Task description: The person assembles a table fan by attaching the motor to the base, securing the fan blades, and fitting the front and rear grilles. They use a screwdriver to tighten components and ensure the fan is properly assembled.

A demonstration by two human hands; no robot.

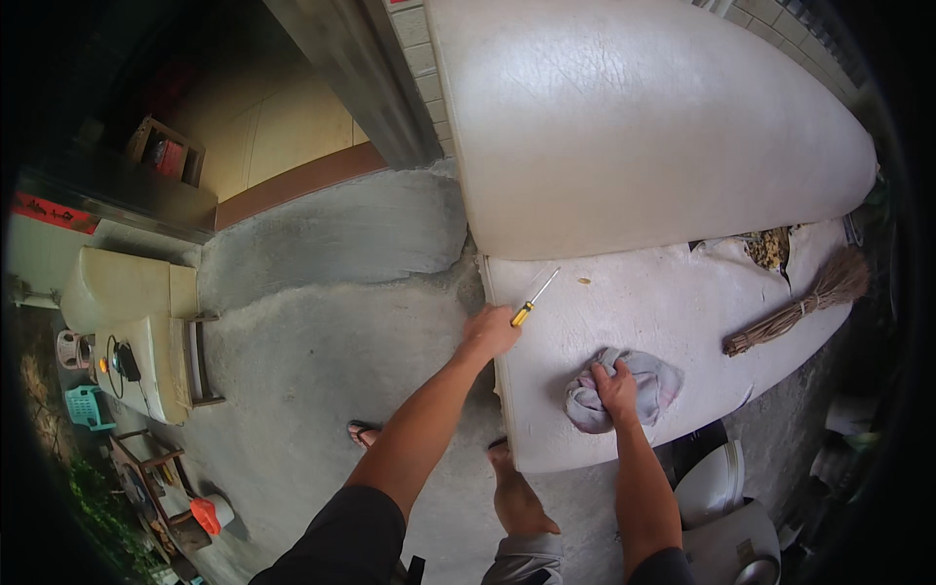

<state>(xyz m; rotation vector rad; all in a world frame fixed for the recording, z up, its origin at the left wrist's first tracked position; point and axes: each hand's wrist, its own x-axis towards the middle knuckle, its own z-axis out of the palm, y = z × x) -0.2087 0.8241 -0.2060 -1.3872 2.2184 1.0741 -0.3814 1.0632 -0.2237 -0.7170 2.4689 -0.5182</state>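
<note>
My left hand (490, 332) is closed around the yellow handle of a screwdriver (526, 309), whose thin metal shaft points up and to the right over the edge of a worn, off-white padded sofa seat (546, 419). On that seat my right hand (617, 390) grips a crumpled grey cloth (658, 375) from above, its fingers pressed into the folds. A small brownish spot lies on the seat beyond the screwdriver's tip. Farther right a straw hand broom (801, 299) rests on the seat, below a torn patch (768, 249) where the stuffing shows.
Behind the seat rises the sofa's backrest (643, 117). Grey concrete floor (292, 370) spreads to the left, up to a doorway with a brown sill (297, 183). At far left stand a cream armchair (127, 292), a teal plastic stool (88, 408) and a red-and-white bucket (210, 514).
</note>
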